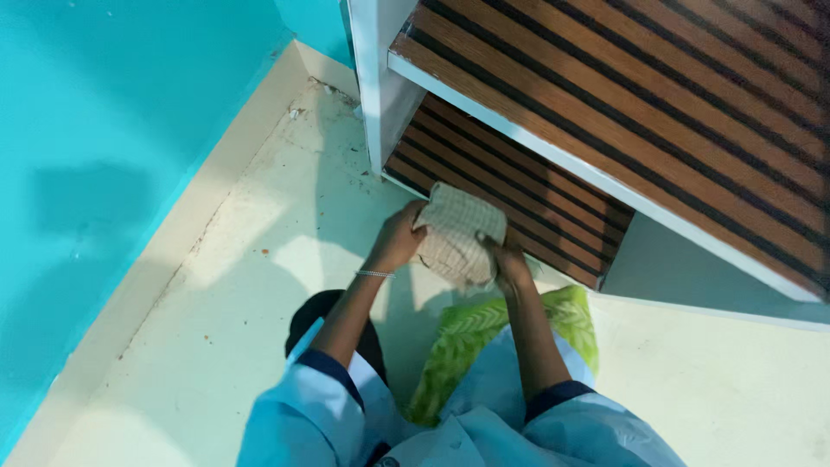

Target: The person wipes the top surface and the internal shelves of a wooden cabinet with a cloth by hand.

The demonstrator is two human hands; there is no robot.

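While both hands grip cloth (456,244) | slatted shelf (510,186) behind, seemingly touching

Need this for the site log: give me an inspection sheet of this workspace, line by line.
Surface: pale floor, specks of dirt near the wall base.
Job's things: checked beige cloth, held against the lower slatted wooden shelf.
Clutter: green patterned fabric on the floor below the arms.
Grippers: left hand and right hand both grip the cloth; bracelet on the left wrist.
Cables: nothing seen.
Surroundings: turquoise wall, white shelf frame, upper slatted shelf.
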